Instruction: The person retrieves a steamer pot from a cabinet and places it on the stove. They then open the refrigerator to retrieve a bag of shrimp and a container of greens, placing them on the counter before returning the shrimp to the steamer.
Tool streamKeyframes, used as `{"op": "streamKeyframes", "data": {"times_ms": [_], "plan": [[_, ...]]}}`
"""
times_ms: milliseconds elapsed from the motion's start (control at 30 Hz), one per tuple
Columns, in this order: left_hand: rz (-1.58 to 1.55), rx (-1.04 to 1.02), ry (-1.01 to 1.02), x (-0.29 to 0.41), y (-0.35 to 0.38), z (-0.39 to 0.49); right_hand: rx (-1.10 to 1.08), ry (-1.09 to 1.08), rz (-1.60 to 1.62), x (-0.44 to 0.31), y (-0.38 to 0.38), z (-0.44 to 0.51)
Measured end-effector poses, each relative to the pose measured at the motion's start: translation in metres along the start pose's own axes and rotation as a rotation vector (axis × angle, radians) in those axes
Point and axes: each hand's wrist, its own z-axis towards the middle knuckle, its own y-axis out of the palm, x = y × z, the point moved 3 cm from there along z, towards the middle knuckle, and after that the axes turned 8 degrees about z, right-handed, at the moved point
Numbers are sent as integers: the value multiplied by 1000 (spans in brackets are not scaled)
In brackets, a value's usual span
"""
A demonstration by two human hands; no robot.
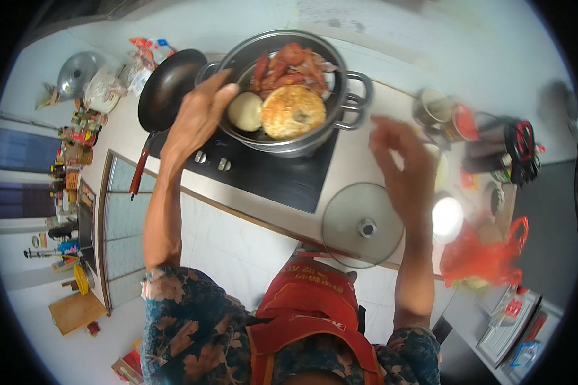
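Note:
A steel steamer pot with stacked loop handles stands uncovered on the black cooktop. Inside lie a browned round flatbread, a smaller pale round bun and several long reddish-brown pieces of food. My left hand is at the pot's left rim, beside its left handle, thumb and fingers apart; whether it touches the metal is unclear. Blurred, my right hand hovers over the counter right of the pot, fingers loosely curved and holding nothing. Below it a glass lid lies partly over the counter edge.
Left of the pot rests a black wok, its red-brown handle jutting past the counter edge. At the right are paper tubs, a white bowl and a red plastic bag. Bottles line the left counter.

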Motion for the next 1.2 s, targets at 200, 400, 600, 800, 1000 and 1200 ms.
{"op": "streamKeyframes", "data": {"times_ms": [200, 400, 600, 800, 1000, 1200], "plan": [[-331, 44, 157, 196, 53, -127, -91, 87, 251, 26, -84, -168], [-293, -138, 913, 477, 211, -309, 64, 141, 510, 59, -238, -355], [-552, -558, 866, 644, 289, -427, 440, 415, 947, 33, -399, -549], [-931, -1028, 474, 756, 364, -482, 782, 300, 1045, 43, -514, -607], [-1012, -1154, 323, 817, 443, -473, 992, 327, 725, 79, -643, -639], [-861, -1268, 281, 880, 519, -440, 1214, 327, 544, 98, -782, -690]]}}
